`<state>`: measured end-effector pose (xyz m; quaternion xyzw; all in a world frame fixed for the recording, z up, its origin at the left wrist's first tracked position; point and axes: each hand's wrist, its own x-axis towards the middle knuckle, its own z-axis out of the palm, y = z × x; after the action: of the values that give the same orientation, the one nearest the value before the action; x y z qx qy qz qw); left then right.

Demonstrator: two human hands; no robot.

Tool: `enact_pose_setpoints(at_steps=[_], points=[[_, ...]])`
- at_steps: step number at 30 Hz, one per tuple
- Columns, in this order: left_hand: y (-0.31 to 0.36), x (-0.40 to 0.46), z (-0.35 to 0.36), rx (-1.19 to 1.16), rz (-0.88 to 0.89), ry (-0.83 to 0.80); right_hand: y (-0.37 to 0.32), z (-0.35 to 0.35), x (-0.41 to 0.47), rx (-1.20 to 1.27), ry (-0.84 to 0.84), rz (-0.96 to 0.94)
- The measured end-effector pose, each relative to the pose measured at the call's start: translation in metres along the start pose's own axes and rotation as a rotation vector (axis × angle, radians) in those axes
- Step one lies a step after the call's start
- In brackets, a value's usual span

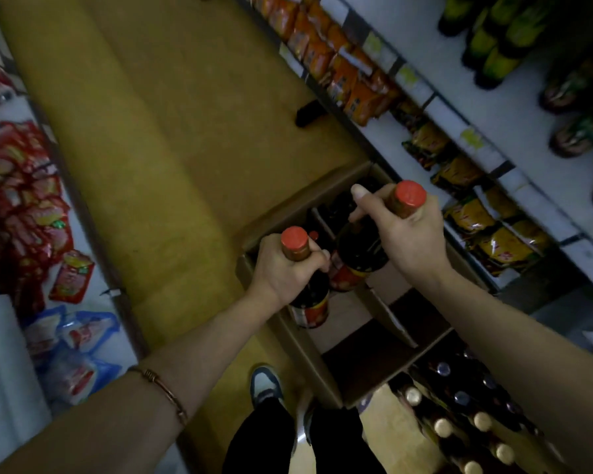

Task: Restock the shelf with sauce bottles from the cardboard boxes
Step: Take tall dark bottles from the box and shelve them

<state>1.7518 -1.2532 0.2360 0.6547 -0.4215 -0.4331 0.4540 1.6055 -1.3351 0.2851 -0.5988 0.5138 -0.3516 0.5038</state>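
Note:
My left hand (285,268) grips the neck of a dark sauce bottle (310,302) with a red cap and a red-and-yellow label. My right hand (404,230) grips the neck of a second, matching sauce bottle (356,258), thumb sticking out. Both bottles hang upright above an open cardboard box (308,347) on the floor, which has cardboard dividers. One or two more dark bottles show at its far end. The white shelf (493,111) runs along the right.
A second box of dark bottles with pale caps (459,415) sits at the bottom right. Orange and yellow packets (356,87) fill the lower shelf rows, green bottles (493,39) stand higher up. Red packets (21,186) line the left shelf. My feet (266,384) stand on the yellow floor.

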Motion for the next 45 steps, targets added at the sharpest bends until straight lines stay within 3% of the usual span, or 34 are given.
enact_pose_setpoints(at_steps=[7, 14, 25, 36, 45], points=[[0.144, -0.022, -0.018, -0.075, 0.146, -0.04, -0.137, -0.06, -0.033, -0.064, 0.089, -0.179], [0.283, -0.044, -0.036, 0.096, 0.381, -0.198, -0.249, -0.1, -0.08, -0.136, 0.246, -0.254], [0.465, -0.108, 0.005, 0.005, 0.571, -0.701, -0.399, -0.197, -0.183, -0.144, 0.53, -0.264], [0.577, -0.256, 0.116, -0.117, 0.614, -1.232, -0.467, -0.307, -0.362, -0.138, 0.902, -0.289], [0.6, -0.436, 0.234, -0.17, 0.591, -1.479, -0.467, -0.396, -0.555, -0.138, 1.12, -0.209]])
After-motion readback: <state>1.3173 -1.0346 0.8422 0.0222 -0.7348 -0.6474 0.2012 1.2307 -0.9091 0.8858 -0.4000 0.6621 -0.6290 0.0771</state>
